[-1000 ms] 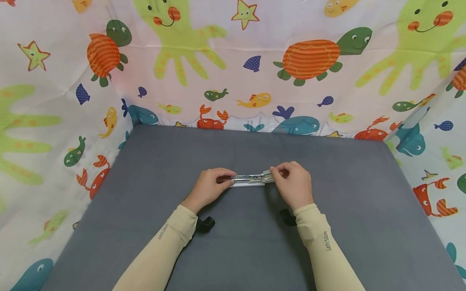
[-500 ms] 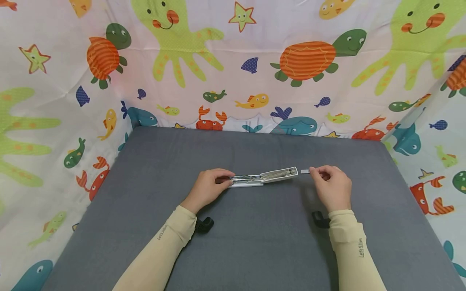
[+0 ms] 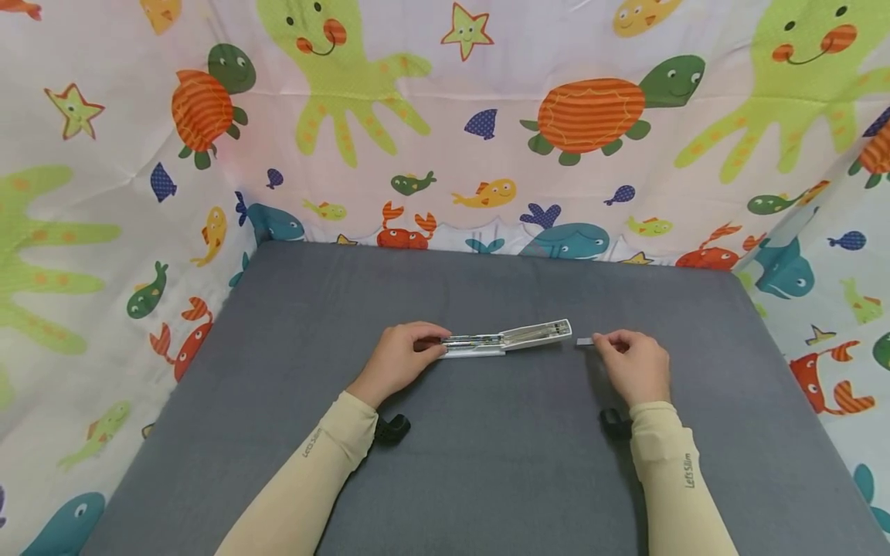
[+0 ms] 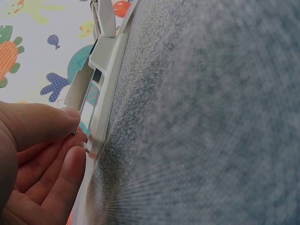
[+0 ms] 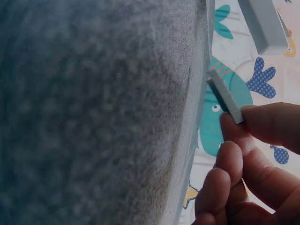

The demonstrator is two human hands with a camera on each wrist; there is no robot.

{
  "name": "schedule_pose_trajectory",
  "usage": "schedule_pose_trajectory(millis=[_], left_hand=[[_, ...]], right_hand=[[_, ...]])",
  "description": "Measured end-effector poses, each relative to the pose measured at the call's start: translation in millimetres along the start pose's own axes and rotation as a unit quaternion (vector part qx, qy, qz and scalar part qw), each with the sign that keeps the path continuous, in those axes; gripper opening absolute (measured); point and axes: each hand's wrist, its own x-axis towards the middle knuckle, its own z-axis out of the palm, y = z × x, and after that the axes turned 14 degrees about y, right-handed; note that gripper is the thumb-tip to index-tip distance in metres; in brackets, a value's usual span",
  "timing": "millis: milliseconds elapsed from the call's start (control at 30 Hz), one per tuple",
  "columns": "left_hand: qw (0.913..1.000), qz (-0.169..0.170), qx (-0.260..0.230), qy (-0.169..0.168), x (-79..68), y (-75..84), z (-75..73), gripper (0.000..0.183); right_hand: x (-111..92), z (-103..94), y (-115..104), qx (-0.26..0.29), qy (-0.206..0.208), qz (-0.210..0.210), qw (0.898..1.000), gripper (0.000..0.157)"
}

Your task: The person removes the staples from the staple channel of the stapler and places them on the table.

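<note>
A white stapler (image 3: 535,335) lies opened out flat on the grey table, its top cover swung to the right and its metal magazine (image 3: 473,340) bared. My left hand (image 3: 399,357) pinches the stapler's left end between thumb and fingers. In the left wrist view, thumb and fingertips meet at the end of the magazine, beside the white base (image 4: 105,98). To the right of the cover, my right hand (image 3: 634,363) pinches a short grey strip of staples (image 3: 584,341) by one end. That strip of staples (image 5: 226,96) points toward the stapler and stays apart from it.
The grey table (image 3: 445,479) is bordered at the back and sides by a curtain (image 3: 445,116) printed with sea animals. Black wrist straps (image 3: 392,429) show below both hands. Pale sleeves (image 3: 664,471) cover the forearms.
My right hand has moved right, from the stapler's cover to a spot beyond it, with the staple strip now in sight, then slightly lower. The left hand and the stapler have stayed put.
</note>
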Motion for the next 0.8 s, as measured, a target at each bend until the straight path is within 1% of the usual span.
schedule_pose_trajectory(millis=[300,400,567,667,800], left_hand=[[1.0000,-0.001,-0.003,0.002,2.0,2.2,-0.6,0.026],[1.0000,-0.001,-0.001,0.001,2.7,2.4,0.7,0.026],[0.9999,0.005,0.002,-0.011,3.5,3.4,2.8,0.026],[0.9999,0.007,0.005,-0.014,3.7,4.8,2.7,0.029],[0.9996,-0.004,0.020,-0.020,3.5,6.7,-1.2,0.037]], right_hand=[[3.9,-1.4,1.5,-0.013,-0.019,0.009,1.000,0.038],[5.5,-1.6,3.9,-0.022,-0.023,0.002,0.999,0.036],[5.9,-2.9,9.4,-0.050,-0.026,-0.009,0.998,0.034],[5.7,-4.4,11.1,-0.057,-0.029,-0.011,0.998,0.035],[5.2,-5.0,11.6,-0.062,-0.033,-0.011,0.997,0.038]])
